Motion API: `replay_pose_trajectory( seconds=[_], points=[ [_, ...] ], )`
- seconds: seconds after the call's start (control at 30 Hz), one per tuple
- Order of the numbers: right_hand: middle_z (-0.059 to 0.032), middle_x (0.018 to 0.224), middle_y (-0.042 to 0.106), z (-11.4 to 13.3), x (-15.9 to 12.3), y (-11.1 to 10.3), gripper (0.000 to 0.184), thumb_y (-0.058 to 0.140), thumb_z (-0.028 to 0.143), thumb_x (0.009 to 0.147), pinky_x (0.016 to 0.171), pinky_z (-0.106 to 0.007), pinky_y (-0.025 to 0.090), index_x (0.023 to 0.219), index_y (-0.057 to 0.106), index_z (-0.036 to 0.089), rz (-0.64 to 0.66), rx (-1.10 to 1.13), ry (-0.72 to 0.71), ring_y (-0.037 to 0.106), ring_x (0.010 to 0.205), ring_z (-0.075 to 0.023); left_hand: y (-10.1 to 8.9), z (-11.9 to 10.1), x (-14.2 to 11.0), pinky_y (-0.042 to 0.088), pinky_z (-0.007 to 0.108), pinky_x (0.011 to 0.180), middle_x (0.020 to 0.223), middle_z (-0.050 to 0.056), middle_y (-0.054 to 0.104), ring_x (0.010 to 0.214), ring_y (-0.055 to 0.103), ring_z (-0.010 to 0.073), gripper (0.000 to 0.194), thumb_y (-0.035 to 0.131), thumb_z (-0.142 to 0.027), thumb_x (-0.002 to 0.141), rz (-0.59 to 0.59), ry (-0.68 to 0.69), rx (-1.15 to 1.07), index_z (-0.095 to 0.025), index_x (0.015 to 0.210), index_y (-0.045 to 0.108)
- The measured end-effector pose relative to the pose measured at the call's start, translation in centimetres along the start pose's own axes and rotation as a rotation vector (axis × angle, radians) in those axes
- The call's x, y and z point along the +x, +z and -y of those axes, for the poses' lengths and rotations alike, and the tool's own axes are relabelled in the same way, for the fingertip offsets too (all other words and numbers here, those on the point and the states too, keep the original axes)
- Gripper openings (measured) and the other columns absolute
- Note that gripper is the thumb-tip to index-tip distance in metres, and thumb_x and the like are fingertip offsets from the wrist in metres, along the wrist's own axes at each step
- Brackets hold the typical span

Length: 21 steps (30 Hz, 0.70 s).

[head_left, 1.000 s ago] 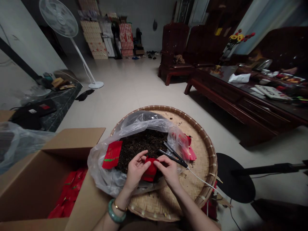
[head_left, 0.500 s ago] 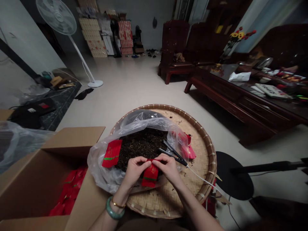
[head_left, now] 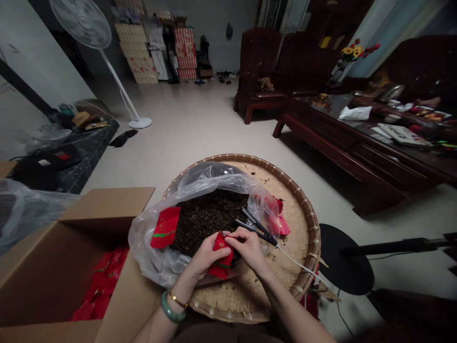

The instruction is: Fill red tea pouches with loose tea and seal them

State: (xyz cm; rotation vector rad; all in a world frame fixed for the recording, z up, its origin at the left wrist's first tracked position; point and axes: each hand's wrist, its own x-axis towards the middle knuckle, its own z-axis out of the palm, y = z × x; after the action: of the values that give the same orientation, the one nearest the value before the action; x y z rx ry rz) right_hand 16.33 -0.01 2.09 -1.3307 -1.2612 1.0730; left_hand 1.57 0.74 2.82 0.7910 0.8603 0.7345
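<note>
Between my hands is a small red packet [head_left: 222,267] with a green stripe. My left hand [head_left: 209,255] grips its side, thumb across the front. My right hand [head_left: 248,245] pinches its top corner. Just beyond them, dark loose tea leaves [head_left: 210,214] fill a clear plastic bag [head_left: 153,257] lying open on a round woven bamboo tray [head_left: 246,305]. A second red packet [head_left: 166,227] lies flat on the left of the leaves. Close to my right hand, a black hair straightener [head_left: 262,229] rests with its jaws apart over the bag, its white cord running right.
More red packets [head_left: 280,221] lie at the tray's right side. An open cardboard box [head_left: 110,205] with several red packets inside stands at my left. A black round stand base [head_left: 346,259] is right of the tray. A dark wooden table [head_left: 342,152] and a white fan [head_left: 121,90] stand farther off.
My left hand has shifted from pinching the packet's top edge to holding its side, thumb over the front. The packet is now tilted, its top slightly open or folded at my right fingers.
</note>
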Motion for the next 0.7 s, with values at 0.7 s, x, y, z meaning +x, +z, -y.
replay_pose_trajectory(
  seconds=[0.7],
  points=[
    [-0.0033, 0.063, 0.065, 1.4, 1.1, -1.6, 0.039, 0.051, 0.046, 0.088, 0.054, -0.022, 0.039, 0.071, 0.069, 0.016, 0.377, -0.419, -0.382, 0.056, 0.057, -0.0121, 1.3, -0.5, -0.7, 0.048, 0.023, 0.053, 0.057, 0.000, 0.064, 0.050, 0.058, 0.0121, 0.025, 0.076, -0.022, 0.053, 0.054, -0.139, 0.302, -0.009, 0.073, 0.066]
  ],
)
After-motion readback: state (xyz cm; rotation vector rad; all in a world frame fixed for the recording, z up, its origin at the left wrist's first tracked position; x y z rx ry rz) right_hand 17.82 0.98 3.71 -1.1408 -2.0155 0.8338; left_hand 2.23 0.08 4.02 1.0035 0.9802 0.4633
